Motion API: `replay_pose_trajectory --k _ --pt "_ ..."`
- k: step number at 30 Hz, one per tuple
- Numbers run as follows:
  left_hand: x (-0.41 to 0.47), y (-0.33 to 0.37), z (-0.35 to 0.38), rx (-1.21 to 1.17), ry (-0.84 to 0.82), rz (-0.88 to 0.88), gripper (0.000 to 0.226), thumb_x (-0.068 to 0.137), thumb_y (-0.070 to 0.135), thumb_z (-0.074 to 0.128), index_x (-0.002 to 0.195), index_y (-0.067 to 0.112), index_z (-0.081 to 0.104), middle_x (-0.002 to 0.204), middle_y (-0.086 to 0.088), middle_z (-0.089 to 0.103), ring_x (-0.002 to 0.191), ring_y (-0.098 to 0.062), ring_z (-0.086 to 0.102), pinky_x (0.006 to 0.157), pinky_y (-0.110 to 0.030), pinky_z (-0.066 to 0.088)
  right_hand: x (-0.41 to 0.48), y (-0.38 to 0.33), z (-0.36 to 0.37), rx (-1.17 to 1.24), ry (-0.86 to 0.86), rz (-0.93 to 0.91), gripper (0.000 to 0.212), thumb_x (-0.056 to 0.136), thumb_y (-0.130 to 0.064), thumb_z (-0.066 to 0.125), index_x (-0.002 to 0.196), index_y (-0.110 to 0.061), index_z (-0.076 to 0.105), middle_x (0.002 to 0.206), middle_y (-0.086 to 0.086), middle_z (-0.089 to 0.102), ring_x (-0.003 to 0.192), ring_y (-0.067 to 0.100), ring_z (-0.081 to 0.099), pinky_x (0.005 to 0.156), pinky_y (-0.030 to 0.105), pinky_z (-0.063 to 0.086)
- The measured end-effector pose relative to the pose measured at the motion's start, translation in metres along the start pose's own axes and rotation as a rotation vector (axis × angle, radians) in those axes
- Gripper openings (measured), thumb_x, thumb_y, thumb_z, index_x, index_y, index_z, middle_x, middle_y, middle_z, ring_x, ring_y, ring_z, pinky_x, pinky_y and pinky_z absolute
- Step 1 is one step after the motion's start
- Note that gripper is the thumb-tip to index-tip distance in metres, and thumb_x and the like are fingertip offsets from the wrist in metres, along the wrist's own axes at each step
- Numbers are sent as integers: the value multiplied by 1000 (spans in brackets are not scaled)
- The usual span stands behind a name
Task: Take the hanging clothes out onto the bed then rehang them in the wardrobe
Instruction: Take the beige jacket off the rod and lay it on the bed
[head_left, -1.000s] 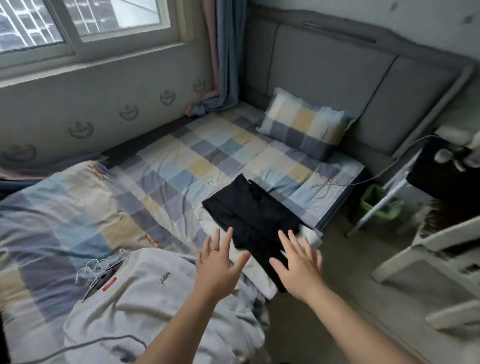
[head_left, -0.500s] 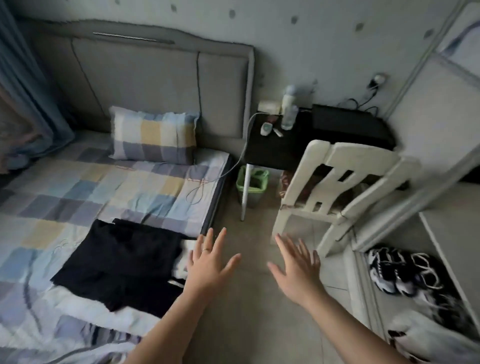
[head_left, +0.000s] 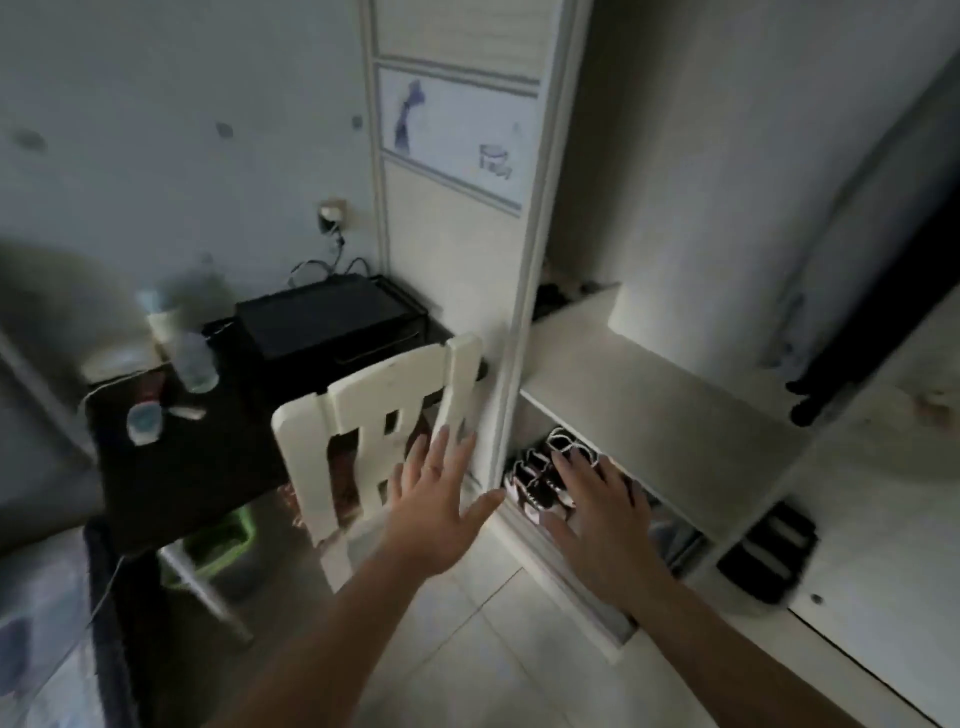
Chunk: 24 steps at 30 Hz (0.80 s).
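The view has swung off the bed (head_left: 36, 639), where a black folded garment and a white T-shirt lay a second ago, past the headboard and round to the open wardrobe (head_left: 649, 400). Only a blurred corner of the bed is left at the lower left edge. Both hands have stayed as they were through the turn. The left hand (head_left: 441, 499) and right hand (head_left: 597, 519) reach forward with fingers spread and straight, holding nothing. The left hand is in front of the white chair (head_left: 384, 415) that stands by the black desk (head_left: 182, 467), and the right hand is over the pair of shoes (head_left: 545, 467) under the wardrobe shelf. The hanging clothes (head_left: 826, 374) still in the wardrobe show at the right edge as a dark garment with something paler beside it, well apart from both hands and too blurred to name further. Turning back empty-handed suggests the emptying stage is still under way and another hanger is to be fetched. Rehanging has not begun, since nothing is being carried. As for writing, the sliding door (head_left: 457, 130) bears a printed panel with a blue figure and a small mark low on its right side that may be lettering but cannot be read. The bottles (head_left: 192, 358) on the desk show no legible label.
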<state>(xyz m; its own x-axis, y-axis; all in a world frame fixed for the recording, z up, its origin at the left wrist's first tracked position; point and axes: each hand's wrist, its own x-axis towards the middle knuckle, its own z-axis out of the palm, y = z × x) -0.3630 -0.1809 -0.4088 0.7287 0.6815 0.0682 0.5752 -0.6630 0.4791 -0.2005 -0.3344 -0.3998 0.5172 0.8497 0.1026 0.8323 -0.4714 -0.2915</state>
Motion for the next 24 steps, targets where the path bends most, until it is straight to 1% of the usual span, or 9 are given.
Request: replay_pose_trajectory --k 2,4,6,9,12,14,16,19,24 --pt "45 12 -16 24 -26 140 79 87 82 19 154 48 -7 166 8 -11 151 -18 -16 120 -48 -5 16 4 -20 -38 81 95 63 96 -63 27 152 -43 7 163 -16 4 150 19 0 117 51 1" --pt "84 27 -35 61 -35 280 84 82 85 12 155 47 -4 167 6 -6 152 -20 -12 121 -49 1 29 9 -46 -44 125 179 64 96 -64 27 149 -50 -4 162 -19 -3 150 16 -6 117 49 -3" --pt "122 46 -57 81 -14 410 86 79 87 7 154 47 -3 167 6 -3 153 -21 -7 121 -49 5 42 13 -76 -73 174 258 65 96 -62 29 147 -53 -10 161 -20 -5 149 15 -6 116 47 -3" --pt "177 84 -90 130 34 605 85 80 87 6 154 46 -6 167 6 -4 153 -21 -6 121 -47 5 59 19 -131 -207 243 296 67 96 -61 28 152 -43 -4 162 -16 -1 150 17 -4 117 47 -1" --pt "220 129 -124 169 92 763 79 86 81 14 154 46 -6 167 7 -6 153 -21 -8 121 -48 5 68 19 -192 -267 329 303 66 98 -52 34 154 -40 1 163 -14 -3 150 16 -8 117 48 -6" --pt "246 158 -148 167 117 839 75 90 77 20 153 48 -8 166 8 -11 152 -20 -12 121 -49 2 73 19 -230 -316 406 307 66 99 -49 38 153 -43 0 163 -16 -4 149 15 -11 119 49 -5" --pt "271 188 -171 186 174 896 74 92 75 23 153 47 -9 166 8 -12 152 -20 -12 121 -49 1 79 20 -267 -359 456 312 67 99 -52 36 151 -46 -6 162 -18 -6 149 13 -13 120 48 -6" --pt "306 230 -203 215 266 973 76 92 74 22 154 43 -9 166 7 -10 152 -21 -11 121 -47 2 94 24 -319 -438 507 302 69 98 -52 36 151 -45 -8 162 -17 -8 149 13 -15 120 47 -7" --pt "357 298 -236 221 324 1051 74 91 74 24 153 48 -8 166 9 -8 153 -19 -9 121 -45 2 129 36 -398 -556 558 306 69 99 -53 37 153 -42 -4 163 -14 -4 149 15 -9 120 47 -1"
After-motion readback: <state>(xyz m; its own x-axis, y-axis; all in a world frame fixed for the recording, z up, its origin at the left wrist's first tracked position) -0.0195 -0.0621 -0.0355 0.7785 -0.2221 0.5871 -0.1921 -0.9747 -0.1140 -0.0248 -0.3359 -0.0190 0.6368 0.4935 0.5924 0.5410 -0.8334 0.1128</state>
